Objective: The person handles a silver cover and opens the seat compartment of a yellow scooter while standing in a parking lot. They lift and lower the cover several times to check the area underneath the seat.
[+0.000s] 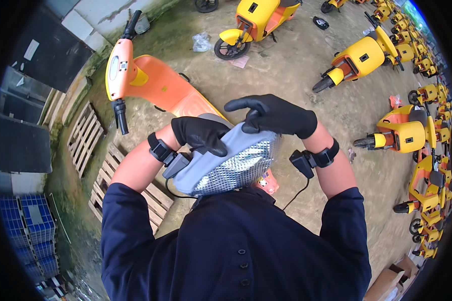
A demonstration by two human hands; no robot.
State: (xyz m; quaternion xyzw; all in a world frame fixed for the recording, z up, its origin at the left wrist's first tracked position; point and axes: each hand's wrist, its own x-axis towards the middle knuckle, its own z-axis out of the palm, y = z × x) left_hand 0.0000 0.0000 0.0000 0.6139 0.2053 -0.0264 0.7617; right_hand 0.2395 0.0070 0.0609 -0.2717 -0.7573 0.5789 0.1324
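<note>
A grey cloth cover (pixel 213 163) with a shiny, quilted silver lining lies under and between the person's gloved fingers, close to the chest. The left hand (pixel 198 134) has its fingers bent in and closed on the cover's grey side. The right hand (pixel 281 116) is at the upper edge, its index finger stretched out toward the left hand and its thumb against the cloth; whether the other fingers pinch the cloth cannot be told.

Just beyond the left fingers stands an orange scooter (pixel 160 83), its rear end partly hidden by the hands and cover. Nearer the chest than the fingers, a pink-orange packet (pixel 267 181) shows beside the cover. Wooden pallets (pixel 87 138) lie left of the left fingers. Well beyond both hands are a crumpled clear bag (pixel 202 42) and a yellow scooter (pixel 253 22); far to the right of the right fingers, more yellow scooters (pixel 401 131) stand in rows on the floor (pixel 286 65).
</note>
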